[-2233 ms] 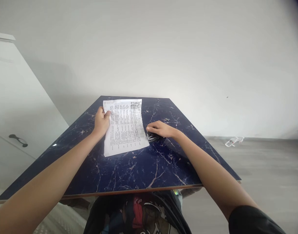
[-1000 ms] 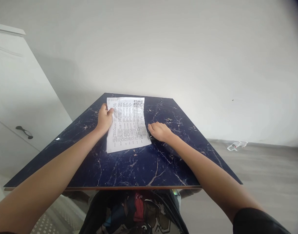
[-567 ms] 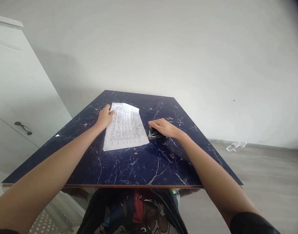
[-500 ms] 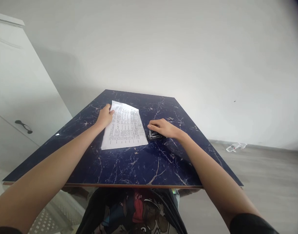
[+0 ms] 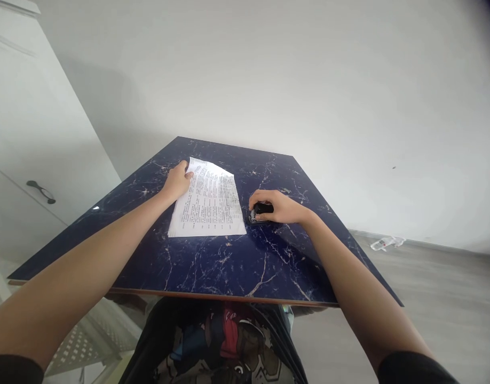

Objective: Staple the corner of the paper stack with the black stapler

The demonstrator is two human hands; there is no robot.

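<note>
Regripped since the earlier frame: your right hand, thumb now along the near side. Held in it: one black stapler, on or just above the worktop, seemingly for steadiness. Left of that hand, just apart: printed sheets. Slightly beyond: your left hand, pinching their left edge, apparently keeping them aligned.

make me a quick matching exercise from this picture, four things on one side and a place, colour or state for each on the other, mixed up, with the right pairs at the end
Things
1. printed paper
2. black stapler-like tool
3. dark handle
4. tabletop

Places, colours, states
A. on the white cabinet
B. blue with pale veins
C. held at its edge by the left hand
D. in the right hand

Right pairs: 1-C, 2-D, 3-A, 4-B
</note>
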